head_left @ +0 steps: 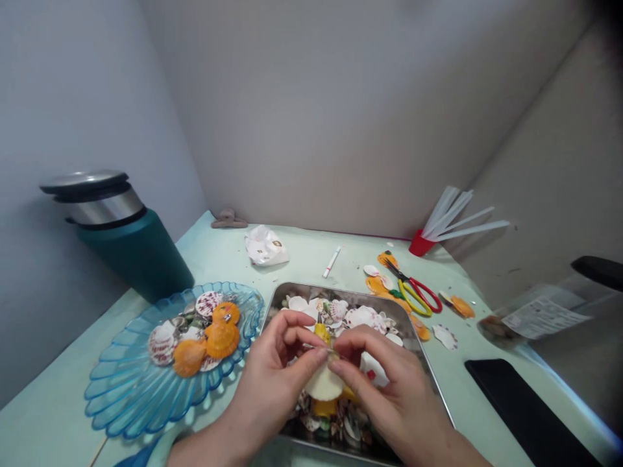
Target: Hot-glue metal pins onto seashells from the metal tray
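Over the tray, my left hand (pixel 287 363) and my right hand (pixel 384 379) meet at the fingertips, both closed in a pinch. Between them is a pale cream scallop shell (pixel 325 384), its fan edge hanging downward. Anything small at the pinch itself is hidden by my fingers. Right behind and below the shell lies a yellow tool (pixel 322 332) with a dark pointed tip, mostly covered by my hands. Under all this, the metal tray (pixel 423 353) holds many white, speckled and brownish shells (pixel 363 318).
Left stands a blue scalloped dish (pixel 121 383) with orange shells (pixel 221 339), behind it a teal bottle (pixel 141 253). Right are red-and-yellow-handled pliers (pixel 413 292), loose shells, a black phone-like slab (pixel 525 408) and a red cup (pixel 421 243) of translucent sticks. A pen (pixel 331 262) and crumpled plastic bag (pixel 265 246) lie behind.
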A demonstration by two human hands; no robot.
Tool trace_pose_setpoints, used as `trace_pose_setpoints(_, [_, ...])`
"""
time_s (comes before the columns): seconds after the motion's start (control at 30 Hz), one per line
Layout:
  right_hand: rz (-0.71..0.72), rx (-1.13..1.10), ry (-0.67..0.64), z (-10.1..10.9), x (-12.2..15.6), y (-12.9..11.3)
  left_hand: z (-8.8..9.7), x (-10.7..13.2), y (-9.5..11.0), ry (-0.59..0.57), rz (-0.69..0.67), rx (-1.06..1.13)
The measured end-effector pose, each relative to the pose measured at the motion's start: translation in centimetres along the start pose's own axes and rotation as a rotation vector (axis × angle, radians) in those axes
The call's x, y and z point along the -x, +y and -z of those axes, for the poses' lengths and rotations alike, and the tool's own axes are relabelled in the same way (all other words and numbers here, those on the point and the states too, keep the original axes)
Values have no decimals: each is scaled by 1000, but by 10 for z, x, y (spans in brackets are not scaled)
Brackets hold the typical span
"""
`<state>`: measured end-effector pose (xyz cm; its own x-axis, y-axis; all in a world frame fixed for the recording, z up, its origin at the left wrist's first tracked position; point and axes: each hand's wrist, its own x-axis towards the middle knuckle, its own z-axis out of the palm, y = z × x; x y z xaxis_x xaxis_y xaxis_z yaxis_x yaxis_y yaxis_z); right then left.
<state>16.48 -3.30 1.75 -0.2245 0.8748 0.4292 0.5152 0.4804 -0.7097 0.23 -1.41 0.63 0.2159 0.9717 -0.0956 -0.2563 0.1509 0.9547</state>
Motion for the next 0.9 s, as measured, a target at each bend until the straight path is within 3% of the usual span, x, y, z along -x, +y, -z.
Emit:
trace_pose_setpoints(0.13, [124, 56, -42, 1, 0, 2, -1, 0, 2, -14, 42, 32])
trace_pose_setpoints(0.3, [109, 78, -10, 1, 3, 1, -2, 1, 8, -36, 35, -2])
trace_pose_setpoints(0.8, [283, 141, 21, 7, 1, 0, 1, -2, 11, -35, 129, 117])
trace_pose_setpoints(0.9, [232, 122, 23, 6, -1, 0, 0, -3, 12, -18, 137, 116])
